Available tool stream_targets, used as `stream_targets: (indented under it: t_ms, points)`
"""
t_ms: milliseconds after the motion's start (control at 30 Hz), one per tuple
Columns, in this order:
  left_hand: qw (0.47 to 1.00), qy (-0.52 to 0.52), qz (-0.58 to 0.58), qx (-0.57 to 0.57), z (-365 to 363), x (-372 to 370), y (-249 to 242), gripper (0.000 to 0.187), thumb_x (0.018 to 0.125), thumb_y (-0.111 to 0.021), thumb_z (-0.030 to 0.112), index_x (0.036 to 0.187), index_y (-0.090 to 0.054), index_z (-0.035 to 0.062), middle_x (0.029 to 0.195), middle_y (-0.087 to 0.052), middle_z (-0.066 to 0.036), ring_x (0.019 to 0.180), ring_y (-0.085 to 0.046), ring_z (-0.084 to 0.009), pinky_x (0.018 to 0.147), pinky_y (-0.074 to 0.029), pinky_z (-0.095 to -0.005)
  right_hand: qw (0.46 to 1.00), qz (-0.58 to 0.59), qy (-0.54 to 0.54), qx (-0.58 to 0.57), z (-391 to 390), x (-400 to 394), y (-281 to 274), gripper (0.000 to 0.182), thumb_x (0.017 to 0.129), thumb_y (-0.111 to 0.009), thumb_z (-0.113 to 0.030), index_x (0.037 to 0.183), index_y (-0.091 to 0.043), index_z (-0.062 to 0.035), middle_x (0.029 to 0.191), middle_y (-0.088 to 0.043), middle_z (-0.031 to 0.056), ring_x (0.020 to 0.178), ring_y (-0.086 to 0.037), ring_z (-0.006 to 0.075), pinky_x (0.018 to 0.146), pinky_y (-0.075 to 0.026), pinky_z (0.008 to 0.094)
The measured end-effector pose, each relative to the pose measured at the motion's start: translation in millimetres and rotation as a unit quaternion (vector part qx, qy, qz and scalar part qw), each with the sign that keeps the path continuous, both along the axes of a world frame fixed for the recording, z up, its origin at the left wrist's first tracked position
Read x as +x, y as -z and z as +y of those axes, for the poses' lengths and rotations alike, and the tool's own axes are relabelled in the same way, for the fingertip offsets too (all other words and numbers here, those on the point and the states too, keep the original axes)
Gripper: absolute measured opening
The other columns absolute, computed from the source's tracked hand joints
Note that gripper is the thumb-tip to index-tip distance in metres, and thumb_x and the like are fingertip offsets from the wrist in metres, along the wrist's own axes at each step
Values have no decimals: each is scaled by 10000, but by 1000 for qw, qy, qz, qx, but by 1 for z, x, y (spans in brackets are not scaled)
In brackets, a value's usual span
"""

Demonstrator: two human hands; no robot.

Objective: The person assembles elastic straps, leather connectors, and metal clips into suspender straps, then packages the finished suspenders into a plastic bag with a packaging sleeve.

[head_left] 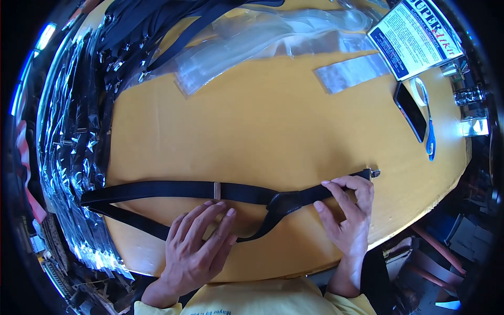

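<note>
The black strap (157, 188) lies on the surface (262, 131), long axis left to right, its metal clip (375, 172) just beyond the right hand (350, 212), the hand nearer that end. The right grip arches over the strap, and whether it pinches cannot be told; the left hand (191, 252) lies wide over the lower strand, fingertips beside the metal slider (217, 190). Clear plastic sleeves (262, 42) occupy the far side, plastic-wrapped packs (68, 152) the left.
</note>
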State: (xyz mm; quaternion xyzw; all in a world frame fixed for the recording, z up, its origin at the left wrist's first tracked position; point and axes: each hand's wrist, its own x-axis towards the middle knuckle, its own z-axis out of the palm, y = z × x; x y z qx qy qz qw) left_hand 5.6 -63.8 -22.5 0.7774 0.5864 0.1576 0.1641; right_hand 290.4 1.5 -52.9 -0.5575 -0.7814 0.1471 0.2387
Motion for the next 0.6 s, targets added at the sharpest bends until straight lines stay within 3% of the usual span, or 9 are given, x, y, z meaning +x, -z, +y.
stream_targets:
  t_ms: [200,267,600]
  points:
    - [999,37,-24,-16,-1,11,-7,512,858,-774,296,1310,-642,97,1193,-635,-79,1007,-634,-258,833,-487,-404,1000,0,-2,1,-1,1,2,387,743,-835,-176,1115,-757,-100,1111,-614,48,1085,-554,277,956,-416,439]
    - [998,55,-11,-24,1,15,-4,629,838,-790,395,1368,-605,113,1100,-618,-53,912,-612,-207,751,-474,-367,1000,-1,-2,2,0,1,2,387,743,-835,-176,1114,-757,-101,1112,-614,48,1086,-554,276,959,-414,441]
    - [997,75,-4,-32,7,21,3,639,848,-766,436,1407,-593,180,992,-531,-32,800,-549,-189,705,-451,-348,1000,6,1,-4,-1,1,2,389,729,-842,-162,1103,-760,-95,1113,-616,51,1093,-549,278,962,-416,436]
